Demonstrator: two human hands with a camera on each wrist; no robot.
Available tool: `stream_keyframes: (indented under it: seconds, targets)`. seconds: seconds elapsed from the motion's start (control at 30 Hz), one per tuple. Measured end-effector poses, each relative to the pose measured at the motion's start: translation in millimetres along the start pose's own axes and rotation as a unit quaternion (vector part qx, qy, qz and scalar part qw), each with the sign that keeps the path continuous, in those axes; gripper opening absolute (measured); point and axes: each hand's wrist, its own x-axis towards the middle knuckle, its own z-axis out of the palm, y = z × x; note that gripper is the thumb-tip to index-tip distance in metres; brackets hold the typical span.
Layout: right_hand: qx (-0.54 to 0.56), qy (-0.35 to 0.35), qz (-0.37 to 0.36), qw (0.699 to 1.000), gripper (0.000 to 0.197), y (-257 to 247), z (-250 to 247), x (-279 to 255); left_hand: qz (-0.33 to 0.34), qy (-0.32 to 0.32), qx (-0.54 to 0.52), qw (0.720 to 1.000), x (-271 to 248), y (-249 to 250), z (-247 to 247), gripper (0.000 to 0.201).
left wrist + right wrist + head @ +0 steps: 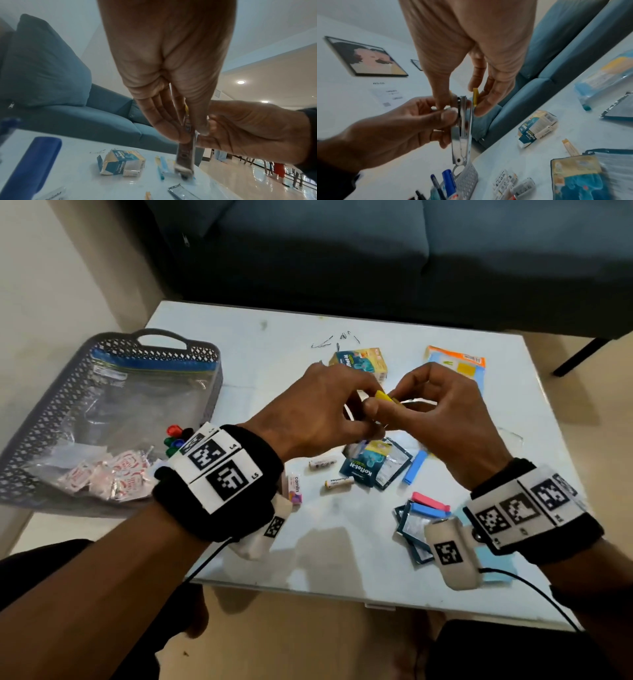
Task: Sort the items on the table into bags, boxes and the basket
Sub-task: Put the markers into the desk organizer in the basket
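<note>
Left hand (308, 405): pinches the stapler (462, 129) above the surface (342, 559).
Right hand (442, 412): grips the stapler's yellow end.
Basket (41, 440): left, holding a clear bag (137, 405).

A white desk (342, 570) stands in front of a blue sofa. At its left end sits a grey basket (44, 419). Near the far edge lies a small medicine box (359, 362) on its side, with an orange-and-blue packet (457, 364) to its right. Nearer the middle lie blue sachets (375, 465), two batteries (339, 482), a blue clip (415, 467), a pink clip (431, 500) and a glue stick (295, 488).
</note>
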Motion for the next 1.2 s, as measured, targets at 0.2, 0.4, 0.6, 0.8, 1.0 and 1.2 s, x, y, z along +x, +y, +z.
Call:
stream_keyframes:
  seconds: [0.2,0.4,0.6,0.8,1.0,1.2]
  targets:
    - [0.085,-0.044,-0.025,0.995,0.039,-8.1,11.9,-8.7,-0.034,0.006,-0.022,0.999,-13.1,-5.5,-30.4,0.033]
    - [0.054,-0.097,-0.104,0.988,0.030,-20.0,52.1,-11.4,-0.068,-0.019,-0.091,0.993,-52.3,-24.3,-69.8,0.036]
    - [0.037,-0.120,-0.134,0.983,0.027,-29.1,100.9,-9.2,-0.080,-0.025,-0.091,0.992,-91.3,-55.4,-94.9,0.048]
    - [0.005,-0.155,-0.127,0.980,0.021,-26.7,142.1,-12.8,-0.102,-0.001,0.009,0.995,-116.0,-85.7,-99.9,0.044]
    - [-0.039,-0.146,-0.114,0.982,0.016,-15.8,158.6,-19.6,-0.056,0.007,0.164,0.985,-118.8,-96.1,-75.2,0.034]
    - [-0.129,-0.174,-0.112,0.970,0.014,-12.9,157.4,-24.3,-0.032,-0.013,0.314,0.949,-116.4,-89.3,-65.5,0.013]
